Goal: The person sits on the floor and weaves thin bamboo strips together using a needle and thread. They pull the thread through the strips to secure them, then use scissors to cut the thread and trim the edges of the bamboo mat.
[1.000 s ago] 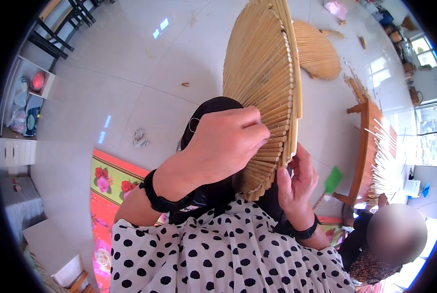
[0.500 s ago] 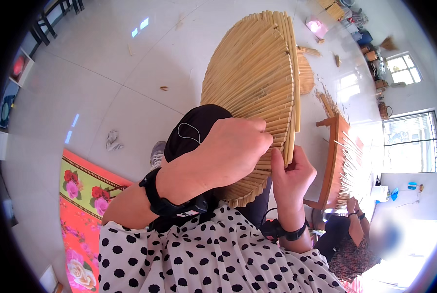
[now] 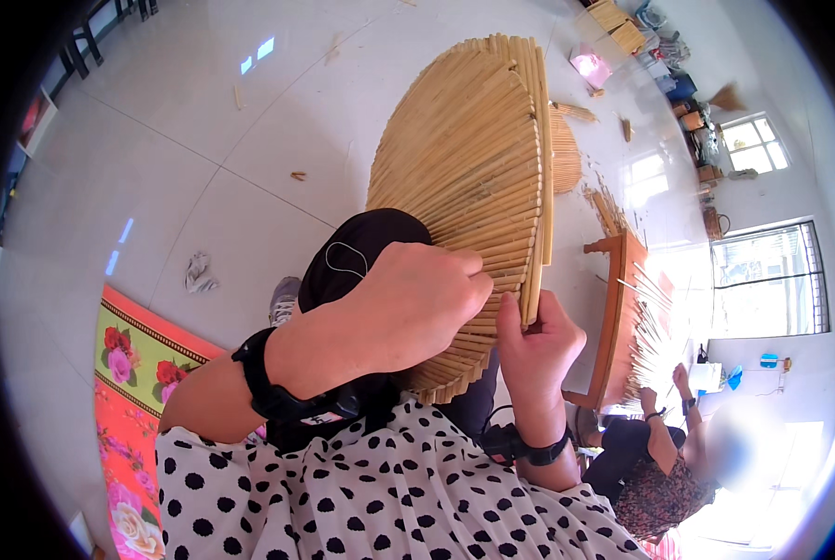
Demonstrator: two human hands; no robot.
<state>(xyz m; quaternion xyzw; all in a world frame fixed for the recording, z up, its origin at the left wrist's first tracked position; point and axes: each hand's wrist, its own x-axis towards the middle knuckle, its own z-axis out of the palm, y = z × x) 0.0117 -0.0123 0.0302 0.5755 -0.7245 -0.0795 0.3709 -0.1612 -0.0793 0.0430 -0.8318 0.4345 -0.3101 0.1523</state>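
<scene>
Standing on edge over the lap: one rounded cane panel, its long axis running up and away from the body, the greater part beyond both hands, the lower end between the forearms.

Knee, dark-clothed: one, against the panel's left face.

Edge strips: long, narrow, lengthwise along the panel's right border; lower ends nearest the right hand.

Left hand: fingers bunched on the panel's face, just left of the border; cannot tell whether anything is pinched.

Right hand: narrow grip, thumb and fingers around the lower ends of the edge strips; the nearer hand to the border.

Cord loop: thin, pale, over the knee, just beyond the left wrist; far end hidden.
</scene>
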